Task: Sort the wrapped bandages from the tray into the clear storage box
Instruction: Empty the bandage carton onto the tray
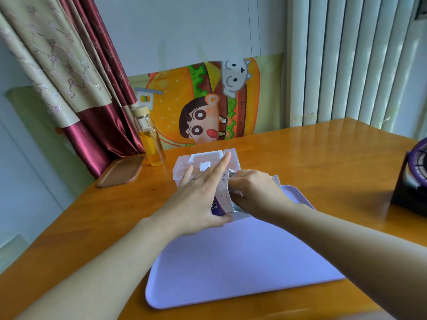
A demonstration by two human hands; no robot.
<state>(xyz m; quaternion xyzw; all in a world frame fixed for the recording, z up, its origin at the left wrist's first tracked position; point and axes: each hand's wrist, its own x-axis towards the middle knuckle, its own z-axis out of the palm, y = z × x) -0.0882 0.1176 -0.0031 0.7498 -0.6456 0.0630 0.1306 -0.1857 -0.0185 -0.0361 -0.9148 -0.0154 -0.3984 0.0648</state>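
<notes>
Head view, items listed from largest to smallest.

Counter (323, 158): carries every item; keeps tray and box within reach of both forearms.

Tray (231, 262): lies flat on the counter, nearest the body; shows no loose packs on its visible lavender surface, so probably marks a late stage of the sort.

Clear storage box (184, 166): stands just beyond the far tray edge, handle and latch facing up. Sits this close presumably to keep each transfer short. Mostly hidden behind the hands, so cannot tell whether the lid is open.

Left hand (196, 199): grasps the wrapped bandages (223, 202), thumb hooked beneath, straight fingers laid along the side, index reaching over the box. Appears to brace and guide the bundle.

Right hand (254, 188): clamps curled fingers on the opposite side of the same bundle, likely to keep the wrappers together.

Wrapped bandages: held on edge between both hands, above the far tray edge, against or just before the box; not yet visibly inside.
</notes>
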